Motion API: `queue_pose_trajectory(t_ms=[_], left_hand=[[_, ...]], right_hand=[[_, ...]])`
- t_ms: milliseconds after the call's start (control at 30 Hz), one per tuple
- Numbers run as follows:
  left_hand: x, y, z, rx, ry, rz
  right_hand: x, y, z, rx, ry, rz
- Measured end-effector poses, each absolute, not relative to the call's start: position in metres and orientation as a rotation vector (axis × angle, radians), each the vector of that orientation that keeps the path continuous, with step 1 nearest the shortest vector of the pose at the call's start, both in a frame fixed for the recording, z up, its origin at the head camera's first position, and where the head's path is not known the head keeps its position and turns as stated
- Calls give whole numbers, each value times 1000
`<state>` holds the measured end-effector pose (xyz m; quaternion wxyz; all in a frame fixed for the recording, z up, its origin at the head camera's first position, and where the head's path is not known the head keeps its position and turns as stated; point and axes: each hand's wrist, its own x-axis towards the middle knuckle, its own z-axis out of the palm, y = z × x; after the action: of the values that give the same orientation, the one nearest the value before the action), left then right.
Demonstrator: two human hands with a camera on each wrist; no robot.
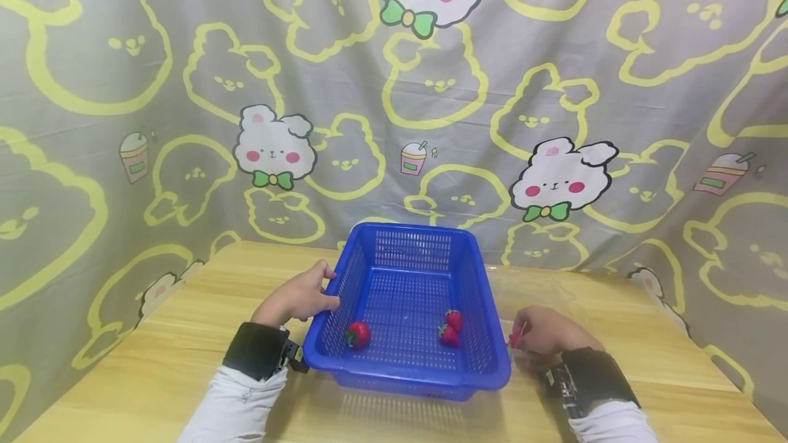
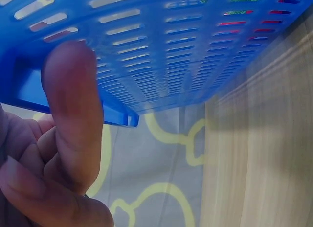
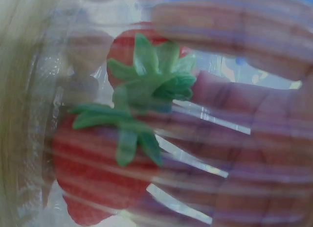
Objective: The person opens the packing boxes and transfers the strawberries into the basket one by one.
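A blue plastic basket [image 1: 406, 368] with slotted walls stands on the table. My left hand [image 1: 304, 292] holds its left rim; in the left wrist view a finger [image 2: 73, 109] lies against the outer wall. Inside sit two strawberries [image 1: 450, 337] at the right and a rounder red fruit with a green top [image 1: 358, 335] at the left. Right of the basket, my right hand [image 1: 548, 330] is at a clear plastic container [image 1: 523, 354]. Through its ribbed wall, the right wrist view shows one strawberry [image 3: 132, 51] pinched between my fingers and another strawberry [image 3: 102, 163] below it.
The wooden table [image 1: 185, 361] extends to both sides of the basket. Clear plastic film [image 1: 535, 286] lies behind my right hand. A grey curtain [image 1: 345, 87] with yellow outlines and rabbit prints hangs at the table's back edge.
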<state>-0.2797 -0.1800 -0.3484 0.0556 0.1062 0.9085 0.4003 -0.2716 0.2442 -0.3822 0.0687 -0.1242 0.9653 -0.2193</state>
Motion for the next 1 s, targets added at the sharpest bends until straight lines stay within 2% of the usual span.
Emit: queue_pose_trajectory(t_ms=[1000], left_hand=[[-280, -180, -349, 312, 2764, 1213]], right_hand=[[-271, 243, -372, -368, 2964, -694]])
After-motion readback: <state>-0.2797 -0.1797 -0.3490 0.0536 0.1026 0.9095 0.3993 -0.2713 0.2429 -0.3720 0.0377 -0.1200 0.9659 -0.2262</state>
